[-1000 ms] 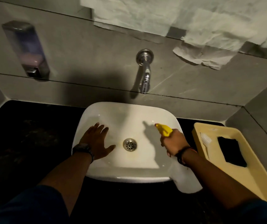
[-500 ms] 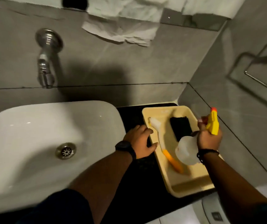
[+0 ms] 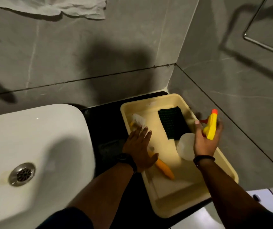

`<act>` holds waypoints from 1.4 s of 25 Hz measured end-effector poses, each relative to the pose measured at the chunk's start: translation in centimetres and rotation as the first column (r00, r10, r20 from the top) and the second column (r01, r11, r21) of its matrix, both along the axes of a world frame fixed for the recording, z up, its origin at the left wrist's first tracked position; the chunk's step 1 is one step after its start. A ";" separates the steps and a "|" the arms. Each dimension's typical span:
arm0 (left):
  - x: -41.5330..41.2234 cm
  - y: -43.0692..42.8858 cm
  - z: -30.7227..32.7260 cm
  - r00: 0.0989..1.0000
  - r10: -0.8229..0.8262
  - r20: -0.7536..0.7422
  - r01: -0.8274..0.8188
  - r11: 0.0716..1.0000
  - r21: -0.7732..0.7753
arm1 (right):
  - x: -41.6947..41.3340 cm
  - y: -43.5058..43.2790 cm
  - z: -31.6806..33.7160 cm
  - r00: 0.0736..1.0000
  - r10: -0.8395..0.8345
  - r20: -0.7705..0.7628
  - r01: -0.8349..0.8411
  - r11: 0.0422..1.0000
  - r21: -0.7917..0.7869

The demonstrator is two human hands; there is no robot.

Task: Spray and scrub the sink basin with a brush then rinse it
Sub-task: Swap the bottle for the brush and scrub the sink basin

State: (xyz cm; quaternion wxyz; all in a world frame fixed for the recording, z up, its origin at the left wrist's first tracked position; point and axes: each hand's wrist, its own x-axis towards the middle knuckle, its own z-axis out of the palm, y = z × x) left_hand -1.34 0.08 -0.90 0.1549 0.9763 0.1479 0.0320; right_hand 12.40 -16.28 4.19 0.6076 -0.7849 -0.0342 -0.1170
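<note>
1. The left hand (image 3: pixel 139 146), fingers spread and flat, grasps nothing, over the brush (image 3: pixel 150 146) in the tray (image 3: pixel 198 200), right of the sink (image 3: pixel 33 146).
2. The right hand (image 3: pixel 206 141) grips the spray bottle (image 3: pixel 211 126).
3. The brush looks light and stiff; its orange handle seems the best hold.

Your right hand (image 3: pixel 204 141) grips the spray bottle (image 3: pixel 210 128) over the tray (image 3: pixel 178 207); your left hand (image 3: pixel 139 149) lies flat on the brush (image 3: pixel 164 169) inside it, the sink (image 3: pixel 33 138) to its left.
</note>
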 end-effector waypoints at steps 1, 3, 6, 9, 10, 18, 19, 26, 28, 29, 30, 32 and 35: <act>-0.1 0.1 -0.1 1.000 -0.004 0.021 0.004 1.000 0.008 | -1.1 0.2 0.0 0.993 -0.116 0.012 0.116 0.992 -0.040; -0.2 0.3 -0.1 0.999 -0.008 0.044 0.007 1.000 0.018 | -4.5 0.9 -0.7 0.954 -0.256 0.158 0.285 0.936 -0.208; -0.1 0.4 -0.4 0.999 -0.017 0.031 0.017 1.000 0.013 | -9.0 1.3 -2.9 0.971 0.087 0.223 0.038 0.864 -0.502; 0.0 0.3 -0.4 1.000 -0.022 0.015 0.022 1.000 -0.012 | -9.4 1.4 -5.3 0.903 0.421 -0.084 -0.323 0.538 -0.778; 0.0 0.4 -0.1 0.999 -0.018 0.031 0.019 1.000 -0.024 | -9.3 1.5 -5.9 0.854 0.488 -0.181 -0.397 0.386 -0.833; -5.0 6.4 7.0 0.981 0.052 0.188 -0.015 0.982 -0.190 | -9.0 2.5 -1.7 0.850 0.302 -0.431 -0.526 0.460 -0.715; -7.1 8.1 8.0 0.974 0.100 0.202 -0.061 0.980 -0.191 | -9.4 3.0 -0.1 0.865 0.260 -0.429 -0.495 0.573 -0.652; -30.0 20.2 10.7 0.840 0.496 0.220 -0.511 0.860 0.012 | -18.8 15.6 10.2 0.750 0.538 -0.385 -0.659 0.653 -0.372; -36.8 22.9 10.2 0.741 0.635 0.218 -0.662 0.745 0.079 | -23.6 19.4 10.7 0.624 0.601 -0.500 -0.774 0.386 -0.501; -39.7 23.9 9.7 0.682 0.709 0.181 -0.729 0.680 0.081 | -26.1 20.9 10.5 0.593 0.588 -0.550 -0.783 0.262 -0.564; -41.9 24.6 9.2 0.625 0.771 0.120 -0.780 0.622 0.063 | -28.3 22.1 10.1 0.592 0.563 -0.576 -0.761 0.157 -0.629; -44.3 25.4 7.6 0.593 0.805 -0.007 -0.804 0.593 0.037 | -32.1 23.7 9.1 0.599 0.513 -0.615 -0.719 0.006 -0.695; -44.6 25.5 6.3 0.664 0.747 -0.004 -0.747 0.664 -0.044 | -35.8 24.8 7.5 0.499 0.464 -0.732 -0.795 -0.092 -0.600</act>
